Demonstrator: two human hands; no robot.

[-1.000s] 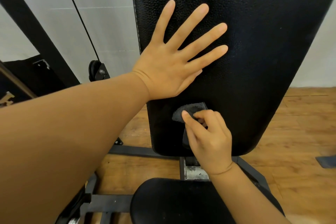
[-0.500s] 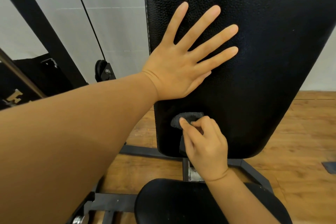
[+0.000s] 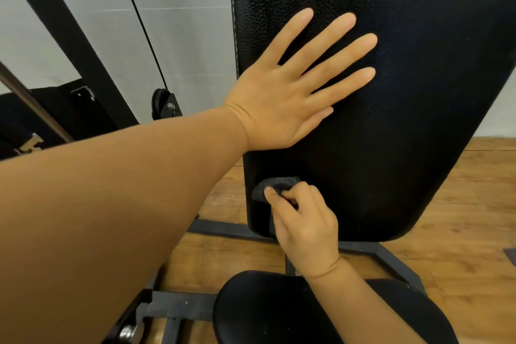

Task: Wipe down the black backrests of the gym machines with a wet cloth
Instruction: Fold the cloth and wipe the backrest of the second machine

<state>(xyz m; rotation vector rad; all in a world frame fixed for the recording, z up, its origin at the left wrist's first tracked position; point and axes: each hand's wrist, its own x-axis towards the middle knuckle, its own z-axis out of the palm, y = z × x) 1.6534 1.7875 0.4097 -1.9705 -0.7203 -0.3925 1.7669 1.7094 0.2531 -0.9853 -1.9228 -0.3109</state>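
A: Backrest [image 3: 405, 120] stands upright in front of the person, above the round black seat [image 3: 307, 313]. The left hand [image 3: 282, 101] lies flat on it with fingers straight and spread, holding nothing. The right hand [image 3: 304, 221] pinches a small dark cloth [image 3: 275, 186] against the lower left corner of the pad.

B: What can go wrong from here, in your opinion?

A: The cloth is bunched very small, so I think each stroke cleans only a narrow band and some parts may be missed, most likely the wide upper area. Also the pinch uses mainly the fingertips; if the cloth drags on the grainy cover, it may slip out and fall to the wooden floor [image 3: 446, 218].

B: And the materials?

A: The pad looks like pebbled black leatherette, a little shiny, with a light stitched seam on its left edge and rounded lower corners. The cloth seems fuzzy, like towel. If it is wet, I cannot tell.
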